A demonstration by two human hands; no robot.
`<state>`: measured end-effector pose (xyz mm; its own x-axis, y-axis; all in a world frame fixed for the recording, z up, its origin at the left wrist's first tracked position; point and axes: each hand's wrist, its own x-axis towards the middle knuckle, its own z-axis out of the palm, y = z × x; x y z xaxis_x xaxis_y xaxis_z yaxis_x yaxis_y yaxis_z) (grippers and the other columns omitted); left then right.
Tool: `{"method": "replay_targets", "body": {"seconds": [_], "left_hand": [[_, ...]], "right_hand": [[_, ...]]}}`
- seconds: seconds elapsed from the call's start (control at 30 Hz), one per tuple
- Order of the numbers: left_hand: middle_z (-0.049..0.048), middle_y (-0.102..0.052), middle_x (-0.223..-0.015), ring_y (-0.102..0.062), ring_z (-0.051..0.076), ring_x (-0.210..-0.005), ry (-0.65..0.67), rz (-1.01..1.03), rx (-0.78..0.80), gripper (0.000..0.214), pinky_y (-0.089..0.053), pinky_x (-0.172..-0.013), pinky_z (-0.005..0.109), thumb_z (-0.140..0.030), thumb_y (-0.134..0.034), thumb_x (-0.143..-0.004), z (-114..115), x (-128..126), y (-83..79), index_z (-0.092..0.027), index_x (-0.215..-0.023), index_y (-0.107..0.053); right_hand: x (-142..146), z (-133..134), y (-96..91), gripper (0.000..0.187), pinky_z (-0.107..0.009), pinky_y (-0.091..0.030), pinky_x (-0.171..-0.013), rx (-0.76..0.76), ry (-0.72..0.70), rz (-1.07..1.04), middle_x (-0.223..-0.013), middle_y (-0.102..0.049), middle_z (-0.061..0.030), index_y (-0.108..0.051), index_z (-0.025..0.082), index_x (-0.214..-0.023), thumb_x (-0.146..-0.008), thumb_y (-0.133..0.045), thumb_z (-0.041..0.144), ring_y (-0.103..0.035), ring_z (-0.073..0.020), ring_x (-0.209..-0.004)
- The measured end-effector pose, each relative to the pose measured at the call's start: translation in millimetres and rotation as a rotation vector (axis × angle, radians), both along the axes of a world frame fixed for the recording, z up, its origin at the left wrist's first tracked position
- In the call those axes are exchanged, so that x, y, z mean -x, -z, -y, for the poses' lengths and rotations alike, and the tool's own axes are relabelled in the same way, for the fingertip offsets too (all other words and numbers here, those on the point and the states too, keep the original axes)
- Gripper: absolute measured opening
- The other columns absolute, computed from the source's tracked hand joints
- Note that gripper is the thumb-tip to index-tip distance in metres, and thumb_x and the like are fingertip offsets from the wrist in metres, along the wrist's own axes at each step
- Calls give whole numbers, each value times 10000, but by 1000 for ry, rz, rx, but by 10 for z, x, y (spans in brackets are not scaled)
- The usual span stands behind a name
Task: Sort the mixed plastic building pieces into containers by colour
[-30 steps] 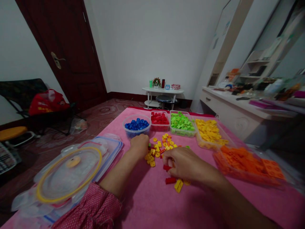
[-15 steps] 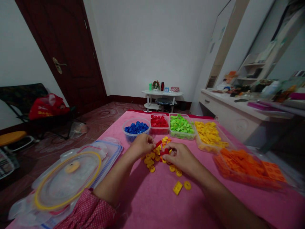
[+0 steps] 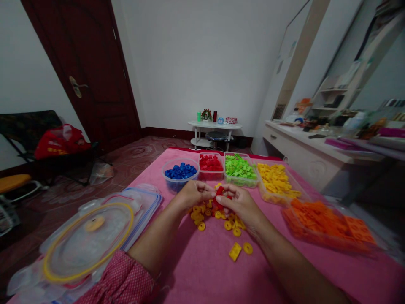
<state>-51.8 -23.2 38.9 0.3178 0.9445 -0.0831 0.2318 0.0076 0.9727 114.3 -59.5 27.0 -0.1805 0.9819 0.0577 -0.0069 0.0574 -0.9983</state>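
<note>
Both hands together, mid-cloth, fingertips almost meeting. Left hand (image 3: pixel 196 195) in from 7 o'clock, thumb and fingers pinching at the near-9 o'clock side of some red bricks (image 3: pixel 219 194). Right hand (image 3: pixel 238 203) in from 5 o'clock, thumb and fingers pinching the same red bricks from 3 o'clock. Fingers hide part of them; can't tell how many there are or whether they're joined. Bricks sit between the two hands, over a pile of yellow pieces (image 3: pixel 196 216), which shows under and around the fingers, mostly toward 6 to 8 o'clock.

Apart from pile, at 5 o'clock from the hands: yellow brick (image 3: pixel 235 251) and yellow ring (image 3: pixel 248 248) to its right, close together, flat on the pink cloth (image 3: pixel 199 274).

Tubs, clockwise from hands: blue tub (image 3: pixel 177 185) at 10, round; red tub (image 3: pixel 211 175) at 12; green tub (image 3: pixel 242 182) at 1; yellow tub (image 3: pixel 272 197) at 2; orange tub (image 3: pixel 316 240) between 3 and 4. Each filled with bricks of its colour. Clear lids (image 3: pixel 88 240) stacked at 8, yellow-rimmed round one on top. Sleeve (image 3: pixel 126 276) at left forearm, red patterned.

Background: white table (image 3: pixel 202 124) at 12, door (image 3: pixel 95 76) at 10, dresser (image 3: pixel 292 143) at 2, red bag (image 3: pixel 61 141) on a chair at 9.
</note>
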Motion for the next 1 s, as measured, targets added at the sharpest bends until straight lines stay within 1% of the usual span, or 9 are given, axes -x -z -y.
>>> {"method": "replay_targets", "body": {"seconds": [0.07,0.17,0.3,0.47,0.57,0.7,0.8,0.9,1.0], "left_hand": [[16,-619,-574,-482,75,-477,-29,18,-6,298,-349,-461,186,-378,-743,-608,-50,19,27,-104,-706,-682],[22,-622,-602,-498,86,-514,-148,30,-155,218,-370,-495,194,-320,-663,-669,-160,69,101,-103,-693,-662],[20,-627,-612,-522,105,-544,-267,18,-348,227,-376,-519,199,-329,-596,-704,-287,134,201,-113,-707,-667],[24,-663,-663,-563,128,-595,-320,-70,-468,239,-393,-553,210,-340,-560,-747,-285,162,200,-134,-740,-680],[29,-686,-727,-595,137,-657,-298,-118,-555,239,-408,-604,215,-320,-528,-794,-219,141,181,-141,-780,-686],[23,-690,-755,-588,134,-673,-179,-280,-674,284,-396,-636,223,-323,-470,-860,-132,91,224,-167,-793,-698],[43,-691,-788,-592,149,-724,-90,-421,-714,309,-391,-674,235,-329,-454,-878,-87,59,306,-170,-786,-702],[51,-679,-777,-585,150,-717,-49,-468,-728,344,-389,-675,237,-316,-415,-898,-69,31,396,-164,-756,-689],[52,-664,-751,-577,147,-701,-56,-460,-749,365,-394,-673,233,-304,-392,-906,-74,10,442,-156,-727,-673]], "right_hand": [[0,-63,31,349,-187,-420,-388,5,9,12,-671,-578,45,-563,175,-873,-639,-733,372,-459,-44,-404],[-5,-277,12,318,-165,-399,-383,30,10,65,-602,-579,49,-563,171,-864,-653,-723,347,-466,-48,-399],[7,-754,-176,285,-188,-426,-399,13,95,222,-575,-599,22,-561,159,-838,-637,-723,280,-498,-75,-410],[-18,-1183,-328,504,-304,-533,-658,-200,337,292,-948,-647,-66,-511,178,-1104,-663,-699,334,-642,-156,-732],[-69,-1101,-204,417,-324,-513,-748,-348,381,442,-1026,-646,-102,-559,161,-1069,-712,-637,362,-641,-186,-852],[-143,-776,98,217,-333,-488,-785,-447,181,634,-842,-690,-64,-661,160,-812,-794,-529,330,-637,-191,-802],[-175,-638,302,272,-369,-423,-935,-505,99,766,-1073,-670,-91,-683,166,-981,-782,-554,300,-596,-215,-1027],[-178,-639,440,542,-408,-305,-1054,-444,38,902,-1398,-445,-156,-555,148,-1262,-764,-598,358,-403,-252,-1290],[-148,-653,488,616,-426,-298,-1048,-421,3,953,-1390,-441,-188,-500,111,-1313,-801,-555,449,-396,-269,-1288]]}}
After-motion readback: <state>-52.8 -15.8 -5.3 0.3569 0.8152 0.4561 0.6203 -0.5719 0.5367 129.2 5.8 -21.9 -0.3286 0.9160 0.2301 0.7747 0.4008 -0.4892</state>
